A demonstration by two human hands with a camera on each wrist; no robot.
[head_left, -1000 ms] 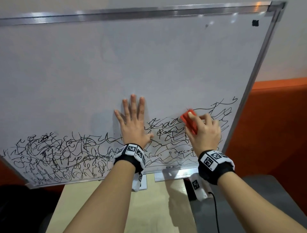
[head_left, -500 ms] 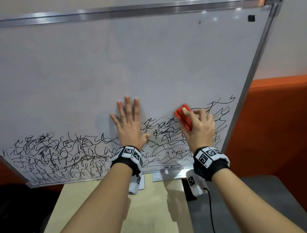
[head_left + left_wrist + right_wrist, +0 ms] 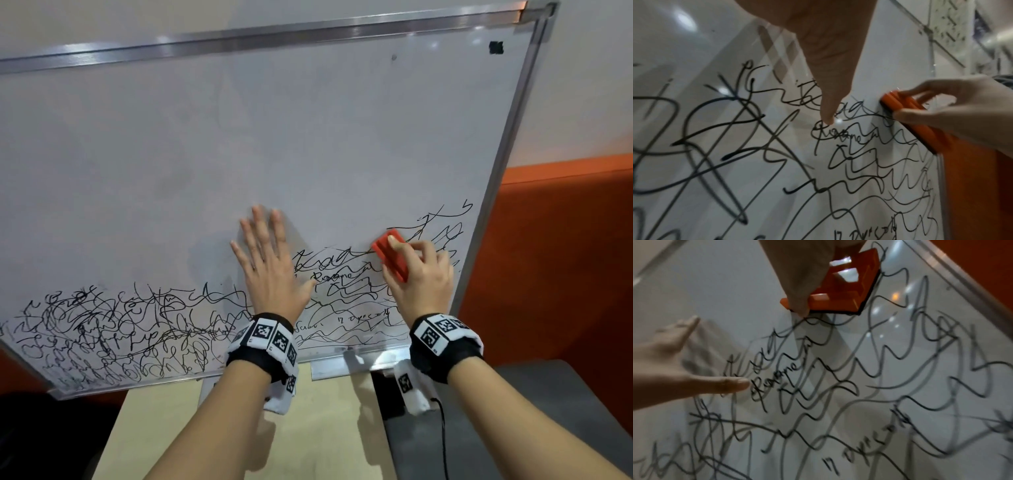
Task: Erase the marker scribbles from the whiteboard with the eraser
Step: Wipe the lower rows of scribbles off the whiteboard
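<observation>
A large whiteboard (image 3: 308,137) in a metal frame leans away from me, clean across its upper part. Black marker scribbles (image 3: 113,335) fill its bottom band, from the left corner to the right edge. My right hand (image 3: 419,270) grips a red eraser (image 3: 390,255) and holds its dark pad against the board at the top of the right-hand scribbles (image 3: 442,233). The eraser (image 3: 840,288) lies flat on the surface, thumb on its lower edge. My left hand (image 3: 270,263) presses flat on the board, fingers spread, just left of the eraser (image 3: 908,120).
A metal marker tray (image 3: 342,365) runs under the board's lower edge. Below stand a light wooden table (image 3: 308,428) and a grey surface (image 3: 548,411) with a black cable (image 3: 443,442). An orange wall panel (image 3: 565,257) lies right of the frame. A small black mark (image 3: 496,47) sits near the top right corner.
The right hand has moved the eraser a short way along the top of the right-hand scribbles. The left hand stays flat on the board. The head view has tilted slightly.
</observation>
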